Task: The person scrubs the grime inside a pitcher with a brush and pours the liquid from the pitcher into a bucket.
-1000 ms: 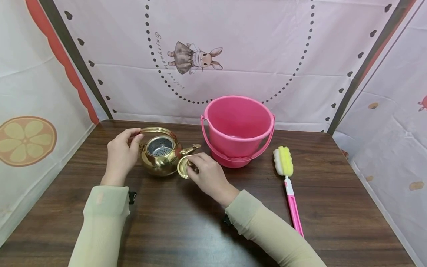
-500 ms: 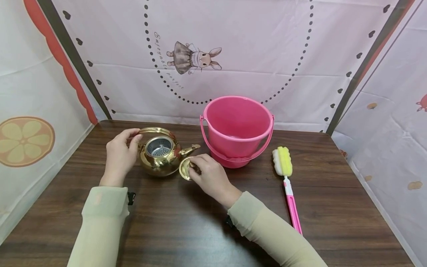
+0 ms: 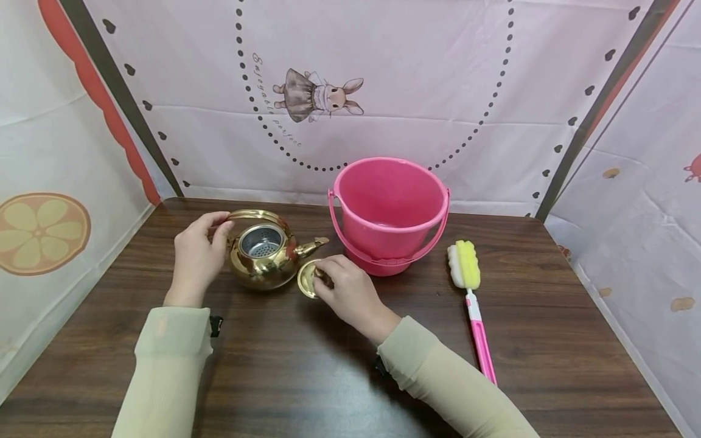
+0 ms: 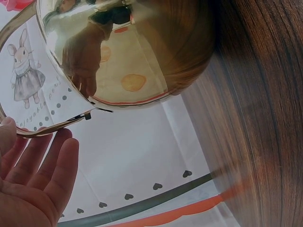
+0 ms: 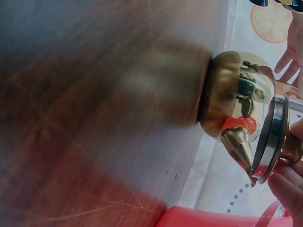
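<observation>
Left hand [image 3: 198, 255] pinches the arched handle [image 3: 257, 214] of a polished gold teapot between thumb and fingers, at the handle's left side. Right hand [image 3: 350, 291] grips the knob [image 5: 291, 145] of the teapot's round gold lid [image 3: 308, 280], thumb on the near side. Both hands are therefore engaged; pale sleeves [image 3: 170, 365] cover the forearms.

Teapot [image 3: 261, 271] stands upright at the far left of the dark wood-grain counter [image 3: 263, 377]. Its top is uncovered, with a perforated metal strainer [image 3: 261, 241] visible inside the mouth. Spout [image 3: 311, 247] points right, toward the bucket.

Lid is off the teapot: held tilted just right of the body, on the near side of the spout, raised above the counter in the right wrist view. In the head view a narrow gap separates lid and teapot body.

Pink bucket [image 3: 383, 243] stands upright at the far middle, right of the teapot, its bail lowered across the near side. Farther right lies a brush [image 3: 473, 304], yellow-and-white sponge head at the far end, pink grip toward the near edge. Printed cloth [image 3: 416, 79] with a rabbit figure hangs behind the counter.
</observation>
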Demonstrator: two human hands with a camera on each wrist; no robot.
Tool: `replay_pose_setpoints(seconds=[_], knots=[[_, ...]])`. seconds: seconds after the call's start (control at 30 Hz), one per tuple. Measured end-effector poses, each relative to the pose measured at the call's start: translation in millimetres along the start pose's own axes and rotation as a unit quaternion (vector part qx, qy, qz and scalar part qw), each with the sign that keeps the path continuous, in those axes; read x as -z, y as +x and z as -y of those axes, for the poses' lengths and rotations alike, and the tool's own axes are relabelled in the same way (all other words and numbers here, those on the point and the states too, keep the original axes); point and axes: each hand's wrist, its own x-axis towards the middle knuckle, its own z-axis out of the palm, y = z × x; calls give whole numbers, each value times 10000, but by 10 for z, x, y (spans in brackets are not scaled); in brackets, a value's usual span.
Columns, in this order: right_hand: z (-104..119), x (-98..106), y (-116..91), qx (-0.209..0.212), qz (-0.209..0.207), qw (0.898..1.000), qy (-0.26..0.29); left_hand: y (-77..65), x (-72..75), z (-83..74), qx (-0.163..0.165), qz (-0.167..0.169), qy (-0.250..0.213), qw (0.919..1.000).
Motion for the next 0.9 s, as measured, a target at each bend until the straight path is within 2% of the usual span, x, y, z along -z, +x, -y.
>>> replay_pose_setpoints(seconds=[0.9], knots=[[-102,101,-139,-233,231,9994,-129,-5,-7,3,15,-60,-33,10000]])
